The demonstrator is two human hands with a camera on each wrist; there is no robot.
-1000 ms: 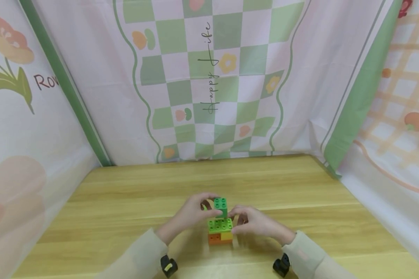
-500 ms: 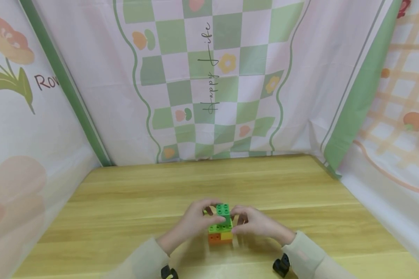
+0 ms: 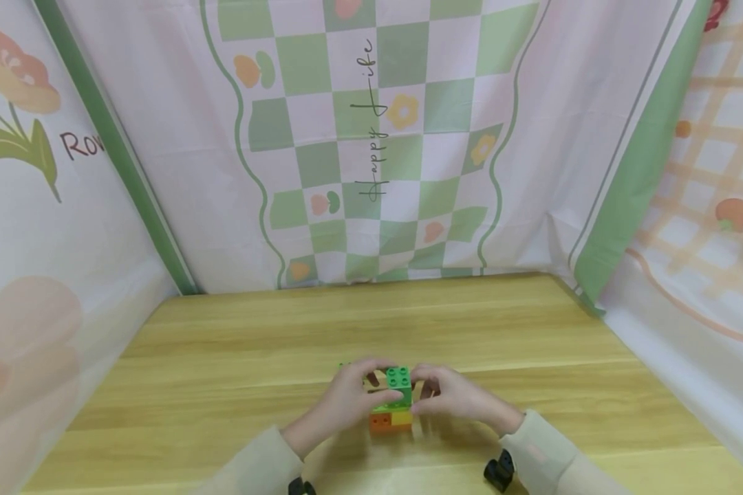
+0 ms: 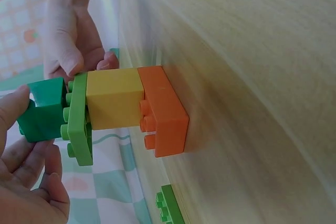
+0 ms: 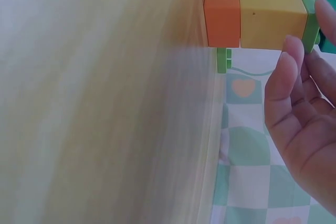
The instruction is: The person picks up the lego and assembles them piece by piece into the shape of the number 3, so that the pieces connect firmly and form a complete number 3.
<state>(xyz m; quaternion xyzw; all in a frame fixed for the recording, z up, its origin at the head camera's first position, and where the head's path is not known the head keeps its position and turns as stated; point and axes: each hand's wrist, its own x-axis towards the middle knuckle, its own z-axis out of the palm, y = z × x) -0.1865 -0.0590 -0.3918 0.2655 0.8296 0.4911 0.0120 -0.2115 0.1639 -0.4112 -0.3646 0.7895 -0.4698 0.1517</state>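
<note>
A small block tower rises from the table: an orange brick [image 4: 168, 114] at the bottom, a yellow brick [image 4: 115, 98] above it, then a thin light green brick [image 4: 80, 124] with studs. At the top, a dark green brick [image 4: 46, 108] is pinched between thumb and fingers of my left hand [image 3: 349, 399]. It sits at the studs of the light green brick; whether it is pressed on, I cannot tell. My right hand [image 3: 448, 393] holds the light green brick at its right end, with thumb and fingertips [image 5: 294, 51] close to the yellow brick.
Another light green brick [image 4: 169, 205] lies on the wooden table [image 3: 254, 344] behind the tower, mostly hidden by the left hand in the head view. Printed cloth [image 3: 408, 172] hangs behind the table and along both sides.
My left hand has lowered the dark green brick and shifted it slightly right, from above the tower onto the light green brick's right end. The right hand has stayed in place.
</note>
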